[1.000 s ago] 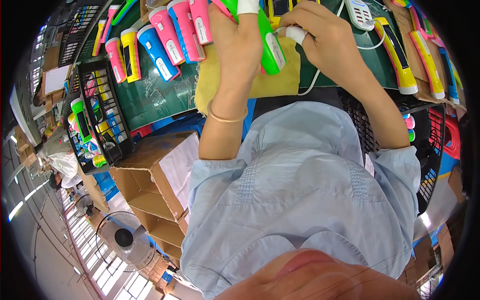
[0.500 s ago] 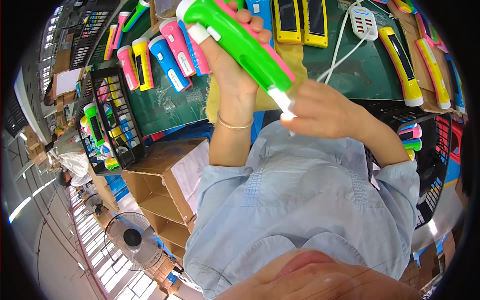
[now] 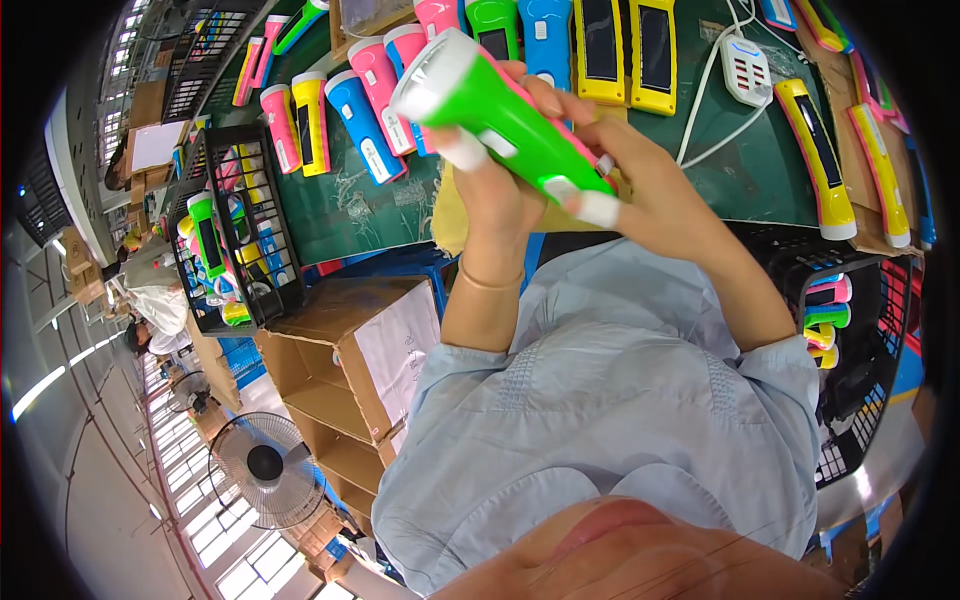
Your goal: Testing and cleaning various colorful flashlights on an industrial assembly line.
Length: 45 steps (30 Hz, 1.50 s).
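A green and pink flashlight (image 3: 520,135) with a white head is tilted over the table's front edge, its head toward the upper left. My left hand (image 3: 490,195) is closed around its body from below, a white wrap on the thumb near the head. My right hand (image 3: 645,185) grips the tail end, fingers over the pink side and thumb along the green side. A white patch shows at that thumb; whether it is a wrap or part of the flashlight I cannot tell. Behind lie yellow flashlights (image 3: 655,60) with dark panels and a blue flashlight (image 3: 545,45).
More flashlights (image 3: 365,125) lie left on the green table (image 3: 330,220). At the right are a white multi-port charger (image 3: 746,72) with cables and a yellow flashlight (image 3: 820,165). Black baskets (image 3: 262,230) of flashlights flank me; a cardboard box (image 3: 350,350) stands lower left.
My right hand has moved up from the white piece sticking out of the tail onto the flashlight's body. That piece no longer shows protruding. The flashlight has moved down and right in view.
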Each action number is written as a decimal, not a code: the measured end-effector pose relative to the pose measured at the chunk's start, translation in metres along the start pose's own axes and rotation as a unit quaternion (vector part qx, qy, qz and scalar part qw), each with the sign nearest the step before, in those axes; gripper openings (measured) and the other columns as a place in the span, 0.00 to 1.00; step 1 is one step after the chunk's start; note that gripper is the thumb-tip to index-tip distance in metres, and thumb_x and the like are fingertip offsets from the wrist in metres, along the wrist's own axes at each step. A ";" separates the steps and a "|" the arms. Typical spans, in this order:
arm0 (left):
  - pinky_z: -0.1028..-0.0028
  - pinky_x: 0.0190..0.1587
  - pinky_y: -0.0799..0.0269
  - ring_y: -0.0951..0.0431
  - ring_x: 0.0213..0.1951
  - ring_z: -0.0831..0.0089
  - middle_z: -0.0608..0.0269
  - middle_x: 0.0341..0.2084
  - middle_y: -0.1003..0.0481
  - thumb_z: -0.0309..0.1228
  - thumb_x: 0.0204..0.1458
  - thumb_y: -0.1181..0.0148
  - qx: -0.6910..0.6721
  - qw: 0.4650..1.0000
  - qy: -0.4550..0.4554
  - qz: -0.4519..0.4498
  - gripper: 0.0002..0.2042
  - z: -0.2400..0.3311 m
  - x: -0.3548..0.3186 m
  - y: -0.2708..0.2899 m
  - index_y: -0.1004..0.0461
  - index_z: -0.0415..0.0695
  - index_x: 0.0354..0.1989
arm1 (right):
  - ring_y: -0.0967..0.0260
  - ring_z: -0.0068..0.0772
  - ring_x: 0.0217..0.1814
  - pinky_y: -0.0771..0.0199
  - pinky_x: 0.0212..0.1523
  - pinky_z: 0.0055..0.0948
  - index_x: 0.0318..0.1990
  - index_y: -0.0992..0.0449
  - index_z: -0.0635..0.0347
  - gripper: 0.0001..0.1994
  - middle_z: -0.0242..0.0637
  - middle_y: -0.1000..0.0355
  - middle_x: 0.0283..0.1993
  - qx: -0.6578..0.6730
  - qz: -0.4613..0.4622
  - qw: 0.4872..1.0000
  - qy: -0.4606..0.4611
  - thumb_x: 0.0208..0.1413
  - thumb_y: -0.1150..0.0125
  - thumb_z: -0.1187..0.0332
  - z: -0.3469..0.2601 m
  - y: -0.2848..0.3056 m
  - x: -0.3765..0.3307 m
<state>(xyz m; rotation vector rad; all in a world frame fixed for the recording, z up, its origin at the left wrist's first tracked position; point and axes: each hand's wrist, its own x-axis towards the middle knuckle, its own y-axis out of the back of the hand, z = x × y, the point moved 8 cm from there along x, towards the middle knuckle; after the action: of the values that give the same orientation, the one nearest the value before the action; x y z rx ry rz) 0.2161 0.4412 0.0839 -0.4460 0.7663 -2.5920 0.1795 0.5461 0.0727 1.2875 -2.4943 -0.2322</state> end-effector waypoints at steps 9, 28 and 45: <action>0.70 0.21 0.33 0.30 0.23 0.68 0.58 0.33 0.33 0.40 0.51 0.43 -0.219 0.960 0.161 -0.068 0.27 -0.030 -0.016 0.000 0.44 0.41 0.56 | 0.37 0.35 0.28 0.39 0.30 0.29 0.33 0.31 0.67 0.09 0.40 0.38 0.26 -0.010 -0.037 0.999 -0.014 0.57 0.53 0.68 0.014 0.029 -0.016; 0.75 0.38 0.30 0.28 0.36 0.75 0.59 0.36 0.31 0.24 0.42 0.38 0.267 0.950 0.158 -0.034 0.26 -0.020 -0.022 -0.010 0.44 0.38 0.49 | 0.41 0.26 0.19 0.43 0.21 0.26 0.33 0.25 0.67 0.11 0.37 0.37 0.18 -0.025 -0.038 0.999 0.008 0.54 0.50 0.68 -0.021 0.040 0.007; 0.64 0.31 0.31 0.26 0.30 0.52 0.44 0.30 0.30 0.32 0.40 0.33 0.569 0.821 -0.032 0.001 0.29 -0.010 -0.018 -0.017 0.44 0.33 0.46 | 0.33 0.42 0.22 0.35 0.24 0.32 0.30 0.28 0.65 0.07 0.44 0.30 0.26 -0.104 0.065 0.992 -0.009 0.53 0.50 0.70 -0.010 0.033 -0.004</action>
<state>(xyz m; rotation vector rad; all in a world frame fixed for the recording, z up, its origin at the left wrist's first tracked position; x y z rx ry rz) 0.2228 0.4673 0.0821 -0.1263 -0.8354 -2.4660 0.1603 0.5688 0.0911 1.0416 -2.4805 -0.4614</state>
